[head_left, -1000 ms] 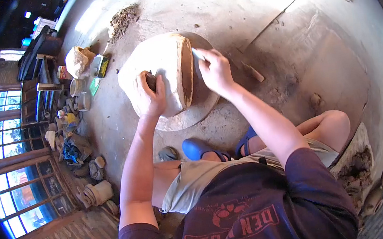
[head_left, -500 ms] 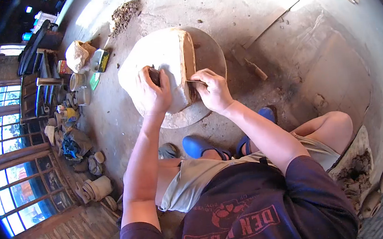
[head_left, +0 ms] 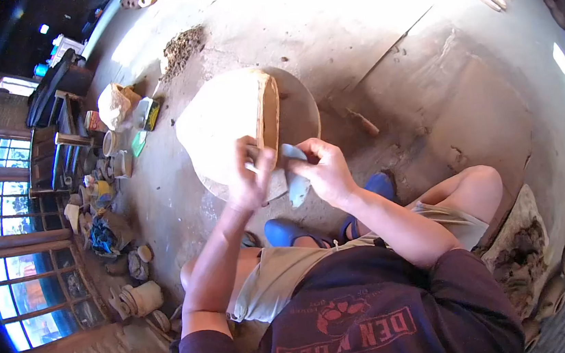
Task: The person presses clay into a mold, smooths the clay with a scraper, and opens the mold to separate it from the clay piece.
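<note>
A large pale vessel or mould (head_left: 218, 124) with a brown-edged rim faces right on a round disc (head_left: 299, 102) on the floor. My left hand (head_left: 250, 180) is at the lower end of the rim, fingers curled; what they hold, if anything, is hard to make out. Close by, my right hand (head_left: 323, 171) pinches a thin, flat, bluish-grey piece (head_left: 298, 183) between thumb and fingers. That piece hangs down just right of the rim and looks bent.
A wooden-handled tool (head_left: 363, 121) lies right of the disc. A crumbly clay heap (head_left: 183, 49) is at the back. Pots and tubs (head_left: 145, 298) line the left wall, with a white sack (head_left: 116, 104) beyond. Blue shoes (head_left: 288, 233) sit below the disc; a sack of dark clay (head_left: 521, 248) is at right.
Both hands have moved down toward me. The bluish-grey piece now shows its broad face, where only a thin edge showed before. The dark lump in my left hand is out of sight.
</note>
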Tool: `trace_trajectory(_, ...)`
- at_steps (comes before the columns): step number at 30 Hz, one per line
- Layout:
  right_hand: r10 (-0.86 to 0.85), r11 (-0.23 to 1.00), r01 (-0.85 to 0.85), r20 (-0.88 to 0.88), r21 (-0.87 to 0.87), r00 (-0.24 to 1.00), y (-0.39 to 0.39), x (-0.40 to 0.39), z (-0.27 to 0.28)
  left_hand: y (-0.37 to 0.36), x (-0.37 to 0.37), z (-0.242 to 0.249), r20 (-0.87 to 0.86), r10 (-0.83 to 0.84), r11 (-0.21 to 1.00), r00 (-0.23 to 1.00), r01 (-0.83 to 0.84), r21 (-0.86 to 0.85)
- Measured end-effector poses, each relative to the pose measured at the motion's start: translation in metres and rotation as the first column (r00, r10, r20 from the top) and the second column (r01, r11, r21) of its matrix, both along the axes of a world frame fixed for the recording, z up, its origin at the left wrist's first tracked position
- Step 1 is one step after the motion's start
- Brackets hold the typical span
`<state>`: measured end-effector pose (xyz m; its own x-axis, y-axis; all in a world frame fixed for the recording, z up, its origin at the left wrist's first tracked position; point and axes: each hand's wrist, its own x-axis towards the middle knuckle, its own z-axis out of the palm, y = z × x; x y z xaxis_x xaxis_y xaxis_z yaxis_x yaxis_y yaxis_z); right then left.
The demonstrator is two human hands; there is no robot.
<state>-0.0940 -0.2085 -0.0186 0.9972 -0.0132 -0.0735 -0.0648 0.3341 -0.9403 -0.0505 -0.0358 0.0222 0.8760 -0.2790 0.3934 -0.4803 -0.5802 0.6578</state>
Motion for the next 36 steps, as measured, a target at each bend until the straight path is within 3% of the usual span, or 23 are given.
trace_trajectory(1,-0.002,1.000,0.002,0.083,-0.001,0.997,0.000,-0.001,0.010,-0.012,-0.010,0.000,0.137,-0.103,0.987,0.985,0.084,0.140)
trace_trajectory(2,0.051,0.997,-0.053,0.039,0.055,0.998,-0.003,-0.002,0.021,-0.012,-0.011,0.001,-0.188,-0.086,0.994,0.978,0.071,-0.081)
trace_trajectory(5,0.077,0.954,-0.046,-0.096,0.298,0.992,-0.010,0.009,0.017,0.001,0.001,0.014,-0.536,-0.097,0.949,0.838,-0.085,-0.305)
trace_trajectory(6,0.068,0.938,-0.004,-0.172,0.346,0.983,-0.016,0.018,0.009,0.020,0.014,-0.001,-0.396,-0.063,0.949,0.916,-0.068,-0.309)
trace_trajectory(7,-0.026,0.926,0.115,-0.242,0.359,0.970,-0.018,0.029,0.002,0.024,0.022,0.005,-0.392,-0.056,0.899,0.918,-0.124,-0.420)
trace_trajectory(9,-0.009,0.929,0.156,-0.400,0.335,0.916,-0.029,0.042,-0.005,0.053,0.046,-0.002,-0.207,0.156,0.972,0.966,-0.187,-0.143)
trace_trajectory(10,0.016,0.952,0.098,-0.367,0.290,0.930,-0.027,0.048,-0.014,0.061,0.060,-0.013,0.001,0.168,0.986,0.986,-0.167,-0.026)
trace_trajectory(12,0.038,0.984,0.012,-0.272,0.179,0.962,-0.022,0.060,-0.026,0.071,0.079,-0.034,0.402,0.097,0.959,0.911,-0.194,0.207)
trace_trajectory(13,0.055,0.992,-0.028,-0.226,0.120,0.973,-0.018,0.068,-0.033,0.071,0.078,-0.033,0.343,0.125,0.964,0.931,-0.196,0.179)
trace_trajectory(15,-0.135,0.987,0.126,-0.084,-0.098,0.987,-0.009,0.093,-0.050,0.068,0.076,-0.034,0.216,0.173,0.971,0.961,-0.203,0.126)
trace_trajectory(17,-0.268,0.915,0.296,0.137,-0.275,0.954,-0.004,0.117,-0.063,0.068,0.074,-0.033,0.195,0.180,0.972,0.964,-0.205,0.114)
trace_trajectory(21,-0.348,0.825,0.399,0.198,-0.400,0.916,0.008,0.149,-0.067,0.064,0.071,-0.030,0.191,0.197,0.968,0.962,-0.221,0.115)
trace_trajectory(25,-0.372,0.805,0.474,0.321,-0.356,0.871,0.024,0.136,-0.064,0.060,0.068,-0.027,0.188,0.185,0.970,0.965,-0.210,0.126)
trace_trajectory(29,-0.361,0.889,0.433,0.354,-0.148,0.863,0.041,0.114,-0.060,0.055,0.067,-0.025,0.251,0.208,0.953,0.945,-0.254,0.167)
trace_trajectory(36,-0.251,0.896,0.377,0.431,-0.236,0.867,0.048,0.074,-0.055,0.042,0.065,-0.025,0.340,0.222,0.936,0.914,-0.297,0.187)
